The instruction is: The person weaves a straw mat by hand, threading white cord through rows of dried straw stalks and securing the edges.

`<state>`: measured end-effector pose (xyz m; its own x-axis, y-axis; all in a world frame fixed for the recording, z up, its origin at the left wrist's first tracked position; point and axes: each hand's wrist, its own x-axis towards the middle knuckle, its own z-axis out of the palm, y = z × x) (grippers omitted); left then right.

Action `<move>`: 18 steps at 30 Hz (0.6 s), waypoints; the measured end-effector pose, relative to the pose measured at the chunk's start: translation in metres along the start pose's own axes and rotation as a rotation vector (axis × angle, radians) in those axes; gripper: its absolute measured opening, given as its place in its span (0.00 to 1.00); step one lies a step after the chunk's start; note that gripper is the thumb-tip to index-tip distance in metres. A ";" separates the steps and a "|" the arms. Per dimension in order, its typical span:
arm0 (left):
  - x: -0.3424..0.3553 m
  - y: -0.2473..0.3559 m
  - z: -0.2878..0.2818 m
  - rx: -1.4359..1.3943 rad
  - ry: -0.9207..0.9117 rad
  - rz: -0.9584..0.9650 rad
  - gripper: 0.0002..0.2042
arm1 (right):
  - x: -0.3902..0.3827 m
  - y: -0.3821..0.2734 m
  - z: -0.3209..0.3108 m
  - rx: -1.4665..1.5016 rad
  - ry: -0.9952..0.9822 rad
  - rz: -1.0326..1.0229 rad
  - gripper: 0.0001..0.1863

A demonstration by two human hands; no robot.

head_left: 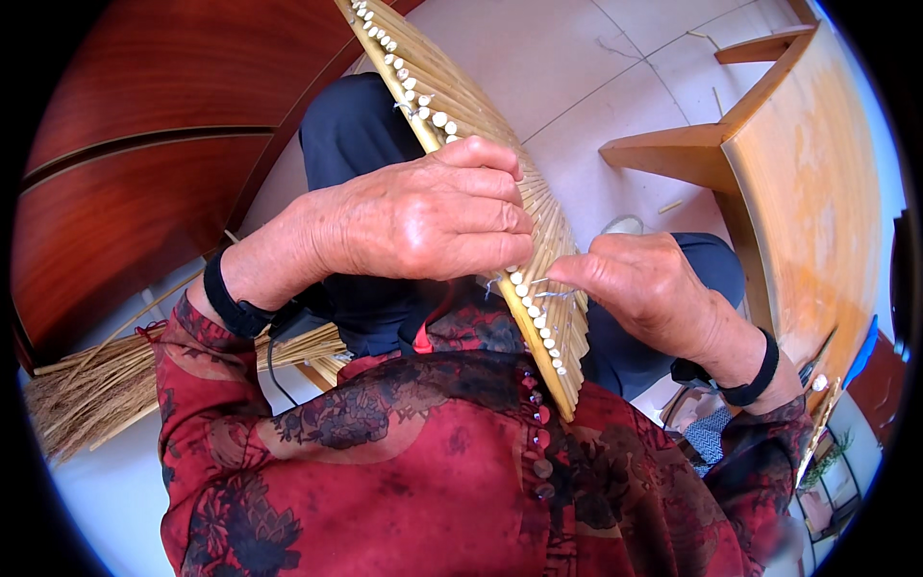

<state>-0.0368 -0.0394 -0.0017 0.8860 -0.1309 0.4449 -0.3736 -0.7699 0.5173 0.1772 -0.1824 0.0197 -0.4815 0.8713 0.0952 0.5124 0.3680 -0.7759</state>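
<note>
A fan-like panel of dry, straw-coloured stalks (550, 223) lies slantwise across my lap, running from the top of the view down to my shirt. Round pale cut ends line up beside a thicker edge stick (540, 361). My left hand (428, 212) is closed over the panel's edge at mid-length, knuckles up, its fingertips hidden. Just right of the edge, my right hand (639, 284) is closed, thumb pressed toward the curled fingers. A thin thread (553, 292) shows by the right thumb tip at the cut ends. Another thread end (492, 287) sticks out below my left hand.
A bundle of brushy stalks (106, 389) lies at the left, near a reddish-brown wooden cabinet (144, 202). On the right stands a light wooden bench (808, 183) with splayed legs. Stalk scraps (670, 206) are scattered on the tiled floor (577, 87).
</note>
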 end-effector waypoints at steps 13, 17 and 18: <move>-0.004 -0.004 -0.001 -0.010 -0.027 0.020 0.11 | 0.010 -0.012 0.008 -0.135 -0.062 0.055 0.11; 0.001 -0.006 0.002 -0.010 -0.061 0.047 0.10 | 0.009 -0.010 0.011 -0.100 -0.051 0.043 0.10; 0.002 -0.006 0.002 -0.006 -0.056 0.052 0.10 | 0.007 -0.009 0.011 -0.101 -0.051 0.049 0.10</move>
<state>-0.0318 -0.0366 -0.0056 0.8795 -0.2054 0.4293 -0.4206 -0.7577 0.4990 0.1608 -0.1832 0.0206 -0.4886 0.8722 0.0248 0.6038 0.3585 -0.7120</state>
